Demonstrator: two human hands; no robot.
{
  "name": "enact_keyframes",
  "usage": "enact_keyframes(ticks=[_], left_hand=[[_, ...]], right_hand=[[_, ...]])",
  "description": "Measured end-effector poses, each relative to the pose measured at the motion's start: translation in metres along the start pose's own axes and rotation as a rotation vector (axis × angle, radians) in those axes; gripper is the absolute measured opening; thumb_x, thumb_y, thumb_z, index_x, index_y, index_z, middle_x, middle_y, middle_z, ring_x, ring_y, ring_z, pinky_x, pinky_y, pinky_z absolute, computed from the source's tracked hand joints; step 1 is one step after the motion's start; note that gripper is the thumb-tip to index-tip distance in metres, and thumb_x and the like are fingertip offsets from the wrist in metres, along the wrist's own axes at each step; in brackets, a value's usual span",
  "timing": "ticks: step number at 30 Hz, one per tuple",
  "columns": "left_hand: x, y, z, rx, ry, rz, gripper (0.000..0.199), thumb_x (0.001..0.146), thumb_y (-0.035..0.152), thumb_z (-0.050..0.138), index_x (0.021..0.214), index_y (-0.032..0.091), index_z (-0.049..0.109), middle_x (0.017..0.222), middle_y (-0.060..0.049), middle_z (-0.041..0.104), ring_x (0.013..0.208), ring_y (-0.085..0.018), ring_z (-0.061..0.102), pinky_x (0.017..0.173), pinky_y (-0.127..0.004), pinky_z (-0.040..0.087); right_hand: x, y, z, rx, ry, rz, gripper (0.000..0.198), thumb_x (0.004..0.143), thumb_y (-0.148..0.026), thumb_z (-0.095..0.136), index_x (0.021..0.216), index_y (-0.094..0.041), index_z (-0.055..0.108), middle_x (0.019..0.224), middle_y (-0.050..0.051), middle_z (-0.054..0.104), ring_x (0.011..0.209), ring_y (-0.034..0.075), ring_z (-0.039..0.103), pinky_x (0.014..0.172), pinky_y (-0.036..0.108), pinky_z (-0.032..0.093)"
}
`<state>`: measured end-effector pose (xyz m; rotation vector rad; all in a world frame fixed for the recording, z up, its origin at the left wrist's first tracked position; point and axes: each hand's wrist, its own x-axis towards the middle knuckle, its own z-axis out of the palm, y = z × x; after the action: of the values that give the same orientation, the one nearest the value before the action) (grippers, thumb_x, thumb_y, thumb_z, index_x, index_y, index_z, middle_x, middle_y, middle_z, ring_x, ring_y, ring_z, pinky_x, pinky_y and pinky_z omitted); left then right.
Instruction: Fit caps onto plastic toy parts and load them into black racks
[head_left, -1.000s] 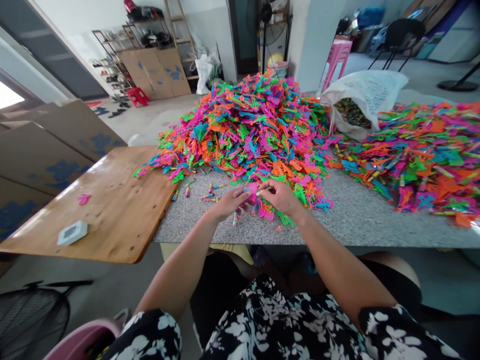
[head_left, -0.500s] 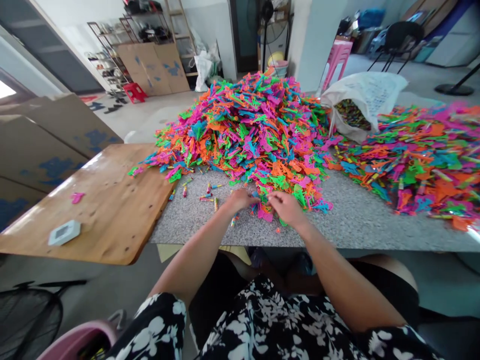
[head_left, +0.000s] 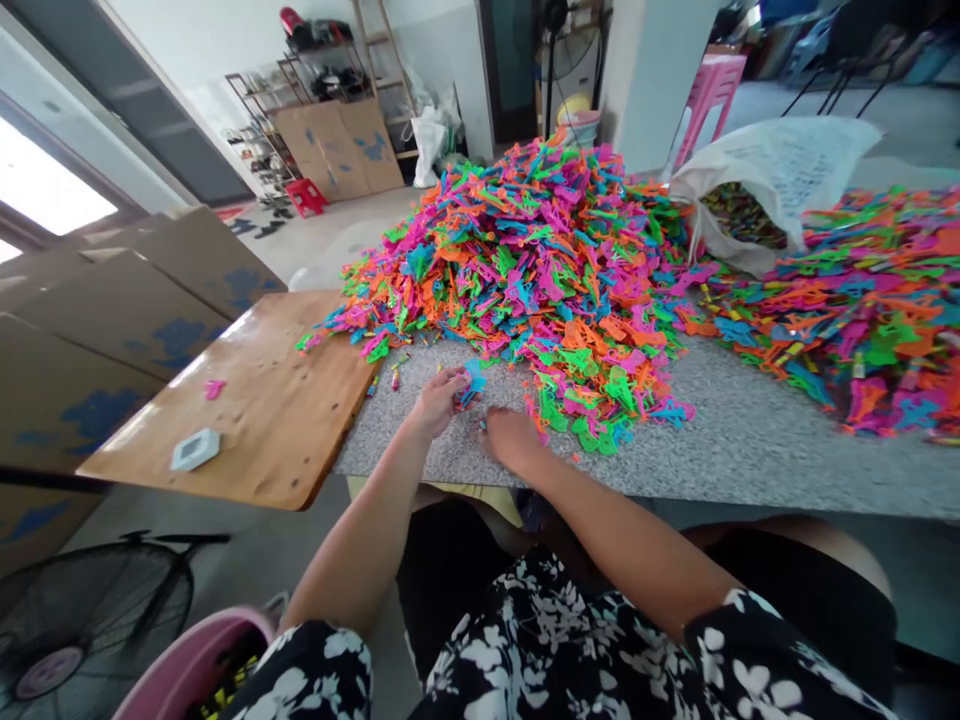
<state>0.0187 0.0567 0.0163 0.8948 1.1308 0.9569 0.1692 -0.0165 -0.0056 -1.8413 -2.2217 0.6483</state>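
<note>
My left hand (head_left: 441, 402) is closed on a small blue plastic toy (head_left: 473, 378), held just above the speckled grey table (head_left: 420, 455). Close by on the right, my right hand (head_left: 514, 438) is curled with fingertips pinched together towards the left hand. A tiny piece seems to show at those fingertips, too small to name. Behind both hands rises a big heap of bright plastic toys (head_left: 525, 250) in pink, orange, green and blue. Several small coloured tubes (head_left: 395, 378) lie on the table left of my left hand.
A wooden board (head_left: 277, 400) on the left carries a white device (head_left: 196, 449) and a pink toy piece (head_left: 214, 388). More toys (head_left: 892, 330) and an open white sack (head_left: 817, 180) lie on the right. Below left are a pink tub (head_left: 202, 660) and a black fan (head_left: 90, 620).
My hands have shifted left, away from the heap's front edge, and the blue toy now shows clearly in my left hand. The camera view has turned slightly left.
</note>
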Motion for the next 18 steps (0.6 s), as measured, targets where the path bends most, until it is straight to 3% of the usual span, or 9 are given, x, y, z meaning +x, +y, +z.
enact_keyframes(ticks=[2, 5, 8, 11, 15, 18], left_hand=[[-0.010, 0.000, -0.007, -0.002, -0.016, 0.006, 0.055, 0.070, 0.033, 0.090, 0.114, 0.019, 0.060, 0.086, -0.002, 0.074, 0.070, -0.018, 0.075, 0.059, -0.025, 0.058], [-0.021, -0.001, -0.009, -0.007, -0.040, 0.040, 0.049, 0.069, 0.033, 0.090, 0.105, 0.018, 0.061, 0.082, 0.000, 0.071, 0.071, -0.018, 0.075, 0.055, -0.022, 0.055], [-0.025, -0.002, -0.004, 0.003, -0.027, 0.089, 0.043, 0.070, 0.033, 0.086, 0.100, 0.019, 0.058, 0.079, 0.001, 0.070, 0.068, -0.017, 0.072, 0.048, -0.021, 0.049], [-0.025, -0.003, 0.006, 0.044, -0.045, 0.131, 0.044, 0.073, 0.034, 0.085, 0.106, 0.019, 0.060, 0.093, -0.002, 0.075, 0.070, -0.014, 0.070, 0.048, -0.021, 0.047], [-0.025, -0.004, 0.015, 0.056, -0.106, 0.162, 0.049, 0.074, 0.038, 0.089, 0.108, 0.019, 0.059, 0.102, -0.005, 0.076, 0.073, -0.012, 0.068, 0.052, -0.020, 0.046], [-0.027, -0.003, 0.020, 0.070, -0.143, 0.176, 0.050, 0.075, 0.040, 0.090, 0.107, 0.019, 0.058, 0.101, -0.005, 0.077, 0.071, -0.011, 0.066, 0.052, -0.019, 0.043]], right_hand=[[0.006, 0.006, 0.001, 0.032, 0.015, 0.017, 0.032, 0.100, -0.032, 0.060, 0.122, -0.010, 0.069, 0.119, 0.024, 0.075, 0.109, 0.034, 0.074, 0.087, 0.038, 0.054], [0.010, 0.021, -0.004, 0.179, 0.121, 0.021, 0.026, 0.101, -0.033, 0.058, 0.117, -0.015, 0.067, 0.114, 0.018, 0.076, 0.106, 0.029, 0.073, 0.088, 0.035, 0.052], [0.012, 0.035, -0.009, 0.454, 0.203, -0.010, 0.018, 0.099, -0.032, 0.059, 0.111, -0.019, 0.064, 0.103, 0.009, 0.077, 0.094, 0.022, 0.072, 0.083, 0.032, 0.051], [0.014, 0.042, -0.012, 0.739, 0.195, -0.045, 0.014, 0.093, -0.031, 0.060, 0.103, -0.021, 0.062, 0.086, 0.001, 0.073, 0.078, 0.018, 0.068, 0.074, 0.028, 0.050], [0.011, 0.047, -0.016, 0.954, 0.263, -0.105, 0.017, 0.087, -0.034, 0.060, 0.097, -0.021, 0.064, 0.079, -0.001, 0.068, 0.071, 0.016, 0.063, 0.067, 0.027, 0.049], [0.005, 0.052, -0.023, 1.051, 0.238, -0.077, 0.024, 0.086, -0.039, 0.061, 0.101, -0.021, 0.068, 0.069, -0.003, 0.062, 0.057, 0.014, 0.055, 0.054, 0.026, 0.045]])
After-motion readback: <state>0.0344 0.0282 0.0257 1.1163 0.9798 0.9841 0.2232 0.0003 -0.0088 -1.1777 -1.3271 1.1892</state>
